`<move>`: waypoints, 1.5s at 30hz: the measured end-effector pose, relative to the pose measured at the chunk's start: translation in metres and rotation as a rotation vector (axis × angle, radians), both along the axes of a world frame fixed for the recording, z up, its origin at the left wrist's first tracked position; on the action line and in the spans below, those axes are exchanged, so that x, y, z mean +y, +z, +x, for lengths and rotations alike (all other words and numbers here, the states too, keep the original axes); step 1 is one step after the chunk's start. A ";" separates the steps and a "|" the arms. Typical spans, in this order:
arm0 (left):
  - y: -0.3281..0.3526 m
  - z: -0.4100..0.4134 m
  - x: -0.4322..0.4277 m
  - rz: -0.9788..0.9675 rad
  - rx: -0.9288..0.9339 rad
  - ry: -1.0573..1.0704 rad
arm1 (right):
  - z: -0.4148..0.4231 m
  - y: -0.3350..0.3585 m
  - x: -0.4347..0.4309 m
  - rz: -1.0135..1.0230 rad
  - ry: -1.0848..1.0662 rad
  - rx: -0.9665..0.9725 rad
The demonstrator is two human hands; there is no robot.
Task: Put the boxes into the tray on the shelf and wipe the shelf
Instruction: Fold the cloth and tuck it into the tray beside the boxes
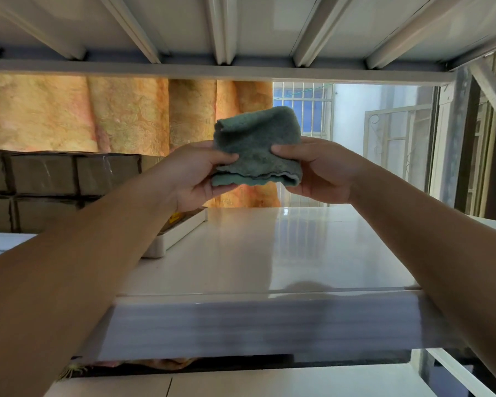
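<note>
A folded green cloth (257, 147) is held up in the air over the white shelf (269, 253). My left hand (192, 179) pinches its left side and my right hand (321, 170) pinches its right side. Several brown cardboard boxes (46, 176) are stacked in two rows at the left of the shelf. They stand in a white tray (181, 233), whose near right corner shows under my left forearm. My left arm hides most of the tray.
The underside of the shelf above (218, 67) runs close overhead. An orange patterned curtain (98, 116) hangs behind the shelf. A barred window (304, 110) and a metal gate (398, 144) are at the back right. The shelf's front edge (255, 325) is near me.
</note>
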State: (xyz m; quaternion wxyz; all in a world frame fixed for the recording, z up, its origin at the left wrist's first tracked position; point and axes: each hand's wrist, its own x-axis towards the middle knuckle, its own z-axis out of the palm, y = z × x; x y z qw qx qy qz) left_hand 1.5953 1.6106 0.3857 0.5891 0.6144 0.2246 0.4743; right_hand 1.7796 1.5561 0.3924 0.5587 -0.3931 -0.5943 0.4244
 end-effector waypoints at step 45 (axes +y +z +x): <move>-0.001 -0.005 0.004 0.118 0.099 0.034 | 0.014 -0.001 -0.004 0.021 -0.033 -0.124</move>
